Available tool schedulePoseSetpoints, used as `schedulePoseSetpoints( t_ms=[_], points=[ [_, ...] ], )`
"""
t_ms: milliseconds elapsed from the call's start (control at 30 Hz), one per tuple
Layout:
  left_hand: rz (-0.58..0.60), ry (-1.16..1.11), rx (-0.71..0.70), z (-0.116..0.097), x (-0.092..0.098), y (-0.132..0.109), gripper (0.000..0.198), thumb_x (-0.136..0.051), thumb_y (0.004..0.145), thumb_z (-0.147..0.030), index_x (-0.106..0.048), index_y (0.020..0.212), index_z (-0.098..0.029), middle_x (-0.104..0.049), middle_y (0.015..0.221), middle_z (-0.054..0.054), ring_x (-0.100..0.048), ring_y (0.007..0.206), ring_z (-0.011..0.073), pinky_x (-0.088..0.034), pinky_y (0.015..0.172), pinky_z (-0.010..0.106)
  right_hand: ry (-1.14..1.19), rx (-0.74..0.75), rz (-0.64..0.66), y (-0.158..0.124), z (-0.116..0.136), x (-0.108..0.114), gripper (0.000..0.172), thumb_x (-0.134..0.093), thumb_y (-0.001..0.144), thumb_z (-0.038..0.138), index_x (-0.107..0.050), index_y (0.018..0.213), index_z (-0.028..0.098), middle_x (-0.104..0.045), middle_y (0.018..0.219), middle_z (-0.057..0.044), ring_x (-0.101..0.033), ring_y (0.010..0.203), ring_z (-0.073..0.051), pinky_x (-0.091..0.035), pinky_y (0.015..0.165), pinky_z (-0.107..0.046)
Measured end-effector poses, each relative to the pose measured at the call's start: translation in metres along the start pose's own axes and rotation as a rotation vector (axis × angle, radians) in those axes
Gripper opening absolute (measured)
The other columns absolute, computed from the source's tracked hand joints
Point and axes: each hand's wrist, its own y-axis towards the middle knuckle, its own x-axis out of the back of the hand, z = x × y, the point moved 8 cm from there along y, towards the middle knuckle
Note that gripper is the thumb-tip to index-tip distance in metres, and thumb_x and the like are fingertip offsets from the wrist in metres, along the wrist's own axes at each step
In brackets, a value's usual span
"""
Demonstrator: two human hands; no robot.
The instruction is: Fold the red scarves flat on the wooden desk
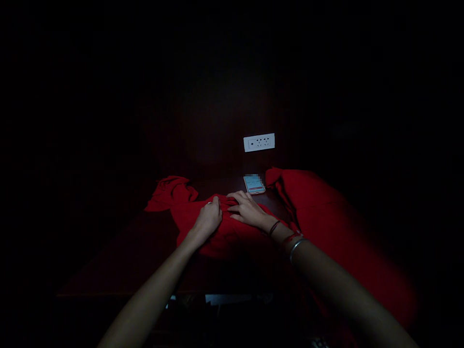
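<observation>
A crumpled red cloth [188, 217] lies on the dark table between my two hands, with creases gathered in its middle. My left hand [210, 216] is closed on a fold of it, and a ring shows on one finger. Close by on the right, my right hand [247, 209] rests on the same cloth with its fingers stretched out and apart. A bunched red piece [172, 192] lies at the cloth's far left; whether it belongs to the same cloth is hard to tell.
Behind my right hand lies a phone [254, 185] with its screen lit. A white wall socket [259, 142] is above it. More red cloth [319, 208] spreads along the right side. The table's front edge [108, 294] shows faintly; the surroundings are very dark.
</observation>
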Motion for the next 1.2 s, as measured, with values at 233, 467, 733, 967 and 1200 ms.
schedulePoseSetpoints(
  t_ms=[233,467,733,967,1200],
  points=[
    [-0.034,0.005,0.008,0.003,-0.005,0.002,0.02,-0.03,0.081,-0.014,-0.038,0.098,-0.013,-0.06,0.08,0.011,-0.059,0.07,0.0214,-0.041,0.058,0.027,-0.055,0.013,-0.02,0.002,0.004,0.001,0.024,-0.058,0.07,0.029,-0.063,0.091,0.02,-0.037,0.122,-0.006,-0.029,0.106,-0.023,-0.027,0.084,-0.039],
    [-0.02,-0.075,0.031,0.006,-0.003,0.004,0.018,-0.033,0.079,-0.015,-0.04,0.096,-0.015,-0.06,0.08,0.009,-0.058,0.072,0.021,-0.04,0.061,0.027,-0.038,0.048,-0.024,0.003,0.011,-0.002,0.026,-0.056,0.071,0.024,-0.06,0.097,0.022,-0.035,0.124,-0.007,-0.027,0.109,-0.023,-0.026,0.085,-0.039],
    [0.028,-0.252,0.034,0.021,-0.009,0.008,0.019,-0.037,0.077,-0.018,-0.039,0.096,-0.02,-0.058,0.081,0.004,-0.057,0.073,0.0172,-0.04,0.064,0.026,-0.034,0.053,0.028,0.011,0.014,-0.011,0.018,-0.053,0.073,0.02,-0.062,0.088,0.016,-0.042,0.116,-0.01,-0.027,0.108,-0.023,-0.024,0.085,-0.04],
    [-0.027,-0.183,-0.006,0.003,0.002,-0.001,0.026,-0.042,0.074,-0.014,-0.041,0.1,-0.015,-0.054,0.093,0.01,-0.052,0.088,0.0201,-0.039,0.074,0.03,-0.008,-0.046,-0.053,-0.003,0.012,0.016,0.016,-0.047,0.077,0.023,-0.061,0.079,0.014,-0.046,0.1,-0.01,-0.035,0.096,-0.02,-0.029,0.081,-0.037],
    [-0.005,-0.702,-0.176,0.004,0.004,0.013,0.041,-0.03,0.085,-0.03,-0.028,0.122,-0.013,-0.053,0.105,0.008,-0.051,0.094,0.0123,-0.038,0.08,0.024,0.096,-0.163,-0.013,-0.016,-0.009,0.014,0.017,-0.04,0.081,0.019,-0.055,0.087,0.015,-0.052,0.086,-0.006,-0.046,0.081,-0.014,-0.037,0.074,-0.026]
  ],
)
